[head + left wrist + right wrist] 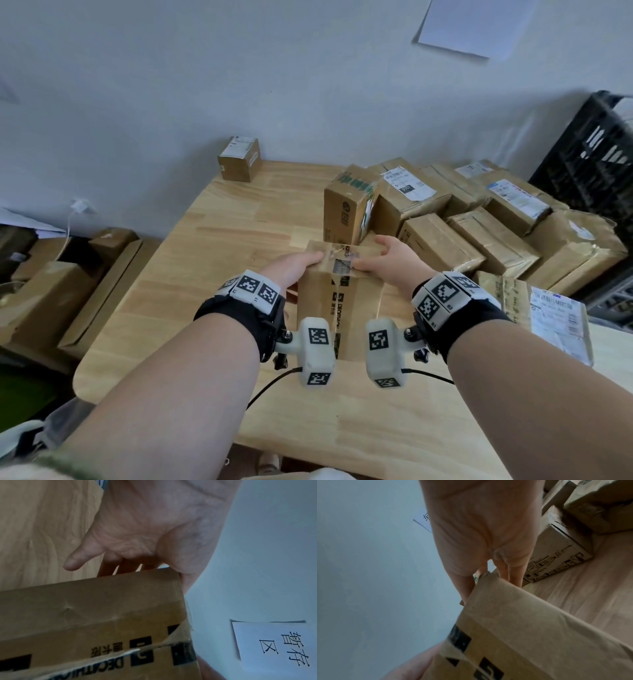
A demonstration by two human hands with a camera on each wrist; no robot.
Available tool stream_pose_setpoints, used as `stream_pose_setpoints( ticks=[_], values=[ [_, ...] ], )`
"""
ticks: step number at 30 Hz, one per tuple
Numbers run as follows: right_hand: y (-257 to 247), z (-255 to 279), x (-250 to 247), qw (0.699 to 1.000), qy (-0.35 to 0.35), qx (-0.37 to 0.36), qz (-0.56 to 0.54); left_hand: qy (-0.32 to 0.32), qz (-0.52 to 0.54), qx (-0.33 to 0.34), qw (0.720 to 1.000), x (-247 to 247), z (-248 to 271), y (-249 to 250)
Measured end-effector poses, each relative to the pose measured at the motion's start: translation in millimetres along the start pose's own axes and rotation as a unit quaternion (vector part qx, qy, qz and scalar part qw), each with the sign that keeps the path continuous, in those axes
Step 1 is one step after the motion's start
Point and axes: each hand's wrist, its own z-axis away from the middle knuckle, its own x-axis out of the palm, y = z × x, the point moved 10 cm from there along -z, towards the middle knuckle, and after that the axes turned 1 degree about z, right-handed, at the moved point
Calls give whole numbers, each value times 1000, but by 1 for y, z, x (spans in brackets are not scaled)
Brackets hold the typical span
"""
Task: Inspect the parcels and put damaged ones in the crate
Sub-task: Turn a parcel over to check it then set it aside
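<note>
Both my hands hold a brown cardboard parcel point(337, 301) with black print and a taped seam, tilted up above the wooden table point(212, 260). My left hand point(294, 267) grips its far left corner, thumb on top and fingers behind. My right hand point(390, 260) grips the far right corner the same way. In the left wrist view the parcel point(96, 615) shows a creased, dented side and torn tape along the seam, with my left hand point(145, 534) above it. The right wrist view shows my right hand point(484, 534) over the parcel point(530, 635). The black crate point(592, 161) stands at the far right.
A heap of taped cardboard parcels point(472, 219) fills the table's right side, right behind my right hand. One small box point(239, 163) sits alone at the far left corner. Flattened cartons point(68, 291) lie on the floor to the left. A paper sign point(274, 645) hangs on the wall.
</note>
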Motion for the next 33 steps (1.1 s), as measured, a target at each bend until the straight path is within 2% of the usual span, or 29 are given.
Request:
stream_pose_setpoints(
  ticks=[12,16,24,28,30,33],
  values=[
    [33,-4,38,978,-150,111,-96,-20,-72,-69,995,1,-14,-27],
    [37,-5,40,979,-150,112,-82,-12,-106,-51,993,3,-2,-21],
    [45,7,40,980,-136,116,-88,-37,-122,-51,991,7,6,-24],
    [48,25,47,972,-172,134,-87,-37,-119,-35,992,6,11,-25],
    [42,25,45,976,-167,115,-83,-41,-94,-8,995,7,19,-17],
    [30,16,28,987,-111,80,-88,-53,0,30,998,7,25,1]
  ],
)
